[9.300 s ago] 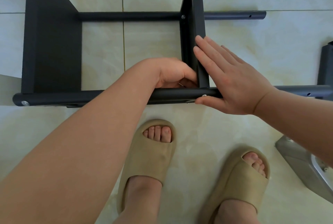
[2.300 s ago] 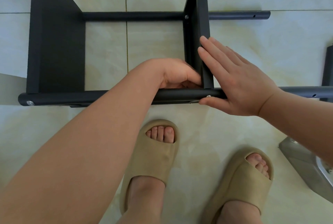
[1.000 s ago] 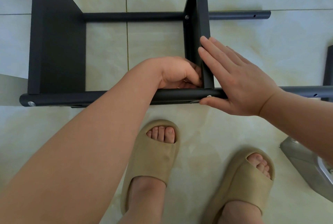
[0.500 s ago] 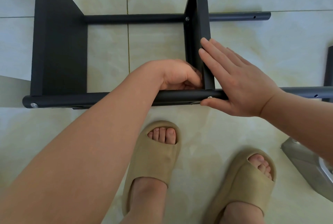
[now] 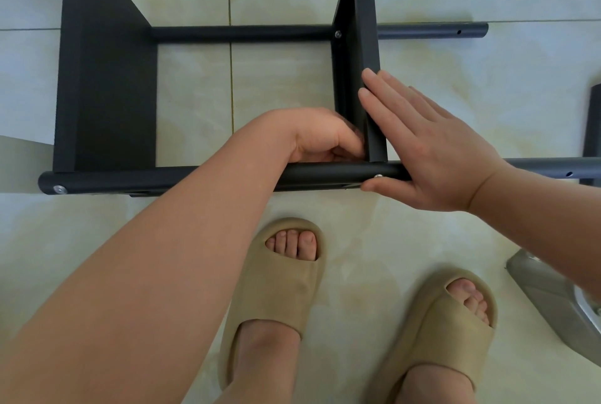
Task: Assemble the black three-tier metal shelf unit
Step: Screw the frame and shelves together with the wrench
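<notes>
Because the shelf unit (image 5: 107, 94) lies on its side across the upper half of the frame, half built, the whole frame could rock or slide on the tile floor (image 5: 374, 241) if the push turns uneven. Its middle panel (image 5: 366, 29), upright at centre, looks only partly fixed to the near tube (image 5: 162, 181), so it could lean out of square. The right hand (image 5: 432, 150), fingers straight and together, presses flat on that panel, thumb under the tube. The left hand (image 5: 322, 137) curls into the inside corner; whether it pinches a nut I cannot tell. Any such small part could drop, or the screw (image 5: 378, 176) by the thumb could cross-thread.
</notes>
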The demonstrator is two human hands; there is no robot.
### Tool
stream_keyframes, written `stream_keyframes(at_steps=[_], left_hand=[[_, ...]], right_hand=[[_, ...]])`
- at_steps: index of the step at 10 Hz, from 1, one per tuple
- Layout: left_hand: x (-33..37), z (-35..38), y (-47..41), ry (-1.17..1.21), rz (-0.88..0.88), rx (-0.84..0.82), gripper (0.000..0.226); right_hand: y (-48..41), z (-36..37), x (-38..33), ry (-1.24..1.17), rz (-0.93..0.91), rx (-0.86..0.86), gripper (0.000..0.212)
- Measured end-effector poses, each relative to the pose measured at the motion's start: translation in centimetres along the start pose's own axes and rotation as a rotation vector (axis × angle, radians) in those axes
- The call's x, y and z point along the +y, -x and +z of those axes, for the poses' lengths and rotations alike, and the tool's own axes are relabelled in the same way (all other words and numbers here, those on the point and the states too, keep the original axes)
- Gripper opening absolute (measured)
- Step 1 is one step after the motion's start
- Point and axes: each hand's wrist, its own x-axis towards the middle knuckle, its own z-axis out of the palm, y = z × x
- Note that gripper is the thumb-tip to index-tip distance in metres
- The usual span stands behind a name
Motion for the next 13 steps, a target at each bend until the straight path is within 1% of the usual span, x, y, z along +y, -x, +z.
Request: stream_keyframes(at_steps=[1,2,3,6,7,9,12,13], left_hand=[[-0.03,-0.14,-0.07,0.057,-0.005,-0.001,0.018],[-0.13,-0.16,-0.38,0.045,-0.028,0.011,0.014],[-0.17,0.07,-0.25,-0.04,-0.019,0.031,0.012],[0.04,-0.05,-0.07,0.006,0.023,0.013,0.018],[-0.09,-0.14,-0.35,0.036,0.004,0.025,0.016],[-0.18,0.02,-0.41,-0.04,-0.01,0.024,0.013],[-0.12,-0.29,-0.34,0.045,0.006,0.002,0.017],[-0.2,-0.29,-0.6,0.063,-0.033,0.018,0.015]], right_hand=[[-0.04,0.04,0.04,-0.003,-0.003,0.003,0.099],[-0.04,0.03,0.09,-0.001,-0.005,0.002,0.099],[-0.02,0.01,0.08,-0.001,-0.003,-0.001,0.099],[-0.08,0.0,0.17,-0.001,-0.003,-0.002,0.099],[-0.05,0.04,0.15,-0.004,-0.003,-0.007,0.099],[-0.09,0.0,0.14,-0.007,-0.002,-0.009,0.099],[-0.08,-0.02,0.09,-0.007,-0.001,-0.002,0.099],[-0.07,-0.07,0.1,-0.007,0.0,-0.002,0.1]])
